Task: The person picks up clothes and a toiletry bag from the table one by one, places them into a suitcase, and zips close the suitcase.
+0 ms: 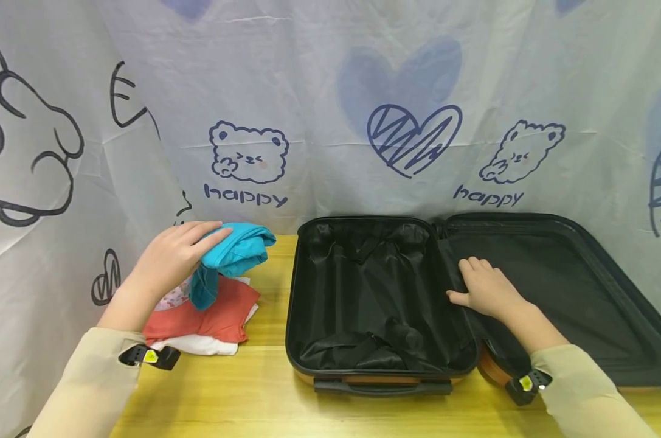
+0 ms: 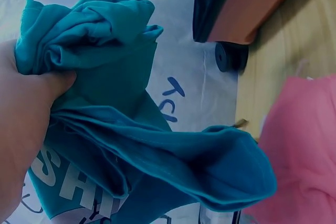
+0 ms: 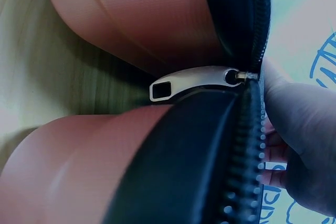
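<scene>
My left hand (image 1: 179,249) grips a folded teal shirt (image 1: 239,246), holding it above a small clothes pile at the left. Part of the shirt hangs down, and white printed letters (image 2: 79,187) show on it in the left wrist view. The pile has a coral-red garment (image 1: 226,311), white cloth (image 1: 201,345) and a patterned piece (image 1: 174,296). Beside it a suitcase (image 1: 290,292) lies spread open, its black-lined deep half bare inside. My right hand (image 1: 486,289) rests with spread fingers on the suitcase's right half (image 1: 554,280), near the hinge side.
In the right wrist view a metal zipper pull (image 3: 194,83) hangs between the two orange shell halves. A black carry handle (image 1: 382,387) faces the front of the wooden table (image 1: 242,395). A printed curtain (image 1: 319,121) encloses the back and left.
</scene>
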